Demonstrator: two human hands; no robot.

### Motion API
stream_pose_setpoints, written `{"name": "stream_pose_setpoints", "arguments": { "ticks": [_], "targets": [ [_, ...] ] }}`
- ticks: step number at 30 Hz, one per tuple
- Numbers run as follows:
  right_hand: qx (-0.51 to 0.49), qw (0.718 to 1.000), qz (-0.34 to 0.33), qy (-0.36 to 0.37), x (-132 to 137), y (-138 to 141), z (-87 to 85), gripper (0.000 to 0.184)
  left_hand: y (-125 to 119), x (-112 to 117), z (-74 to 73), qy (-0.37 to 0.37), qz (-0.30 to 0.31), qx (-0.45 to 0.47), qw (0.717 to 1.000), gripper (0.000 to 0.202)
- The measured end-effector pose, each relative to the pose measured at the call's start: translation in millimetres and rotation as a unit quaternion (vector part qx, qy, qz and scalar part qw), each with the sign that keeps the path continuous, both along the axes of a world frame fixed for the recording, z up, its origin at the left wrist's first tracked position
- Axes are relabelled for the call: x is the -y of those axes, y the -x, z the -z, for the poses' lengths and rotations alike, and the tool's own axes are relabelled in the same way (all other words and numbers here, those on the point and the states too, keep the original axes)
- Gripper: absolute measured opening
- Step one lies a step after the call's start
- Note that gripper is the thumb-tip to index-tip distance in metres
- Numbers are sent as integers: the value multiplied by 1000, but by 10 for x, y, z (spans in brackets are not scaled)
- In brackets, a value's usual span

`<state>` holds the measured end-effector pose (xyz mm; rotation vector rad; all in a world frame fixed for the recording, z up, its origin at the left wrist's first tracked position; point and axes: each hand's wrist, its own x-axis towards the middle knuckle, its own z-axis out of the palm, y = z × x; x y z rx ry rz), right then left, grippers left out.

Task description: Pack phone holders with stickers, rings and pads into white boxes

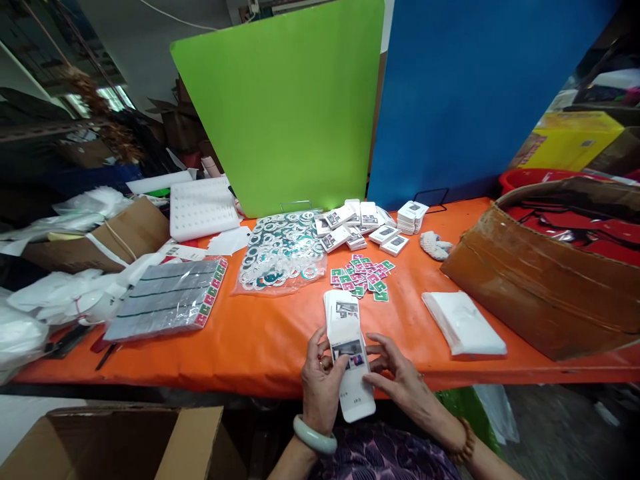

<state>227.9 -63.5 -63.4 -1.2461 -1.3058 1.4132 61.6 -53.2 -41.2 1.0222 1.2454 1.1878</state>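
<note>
My left hand [323, 383] is closed around a white folded leaflet [354, 373] with printed pictures, its thumb pressed on the front. My right hand [397, 377] is at the leaflet's right edge, thumb and fingertips on it and the upper finger raised apart. Just beyond the leaflet's top, and partly covered by it, lies a stack of similar white printed cards [331, 307]. Past that, a loose pile of small pink and green printed tags [365, 275] is spread on the orange-covered table [270, 340]. Folded white leaflets [340, 217] lie in a heap farther back.
A clear bag of round green-and-white pieces [283, 253] lies left of the tags, with a wrapped grey bundle [167, 300] farther left. At right are a white packet [463, 323] and a large cardboard box [545, 280]. Green [285, 107] and blue [465, 100] boards stand behind.
</note>
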Motion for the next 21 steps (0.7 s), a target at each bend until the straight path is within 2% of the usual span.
{"name": "stream_pose_setpoints", "arguments": {
  "ticks": [2, 5, 8, 11, 14, 17, 19, 21],
  "targets": [
    [8, 999, 31, -25, 110, -10, 79, 58, -8, 78, 44, 3, 41, -20, 999, 51],
    [12, 999, 33, -8, 252, -22, 203, 51, -18, 177, 109, 33, 115, -30, 992, 41],
    [1, 1000, 11, 28, 379, -47, 287, 48, -4, 246, 195, 72, 154, -42, 985, 39],
    [-11, 999, -27, 44, 485, -66, 308, 35, 30, 283, 302, 88, 182, -81, 976, 30],
    [14, 998, -22, 56, 527, -57, 301, 32, 56, 277, 377, 85, 185, -108, 973, 17],
    [49, 998, 22, 42, 473, -13, 272, 32, 48, 215, 376, 68, 164, -133, 975, 23],
    [61, 996, 54, 32, 393, 25, 238, 35, 26, 149, 346, 53, 153, -116, 980, 25],
    [41, 995, 85, 25, 299, 60, 204, 32, 3, 80, 317, 51, 137, -58, 988, 22]
  ]
}}
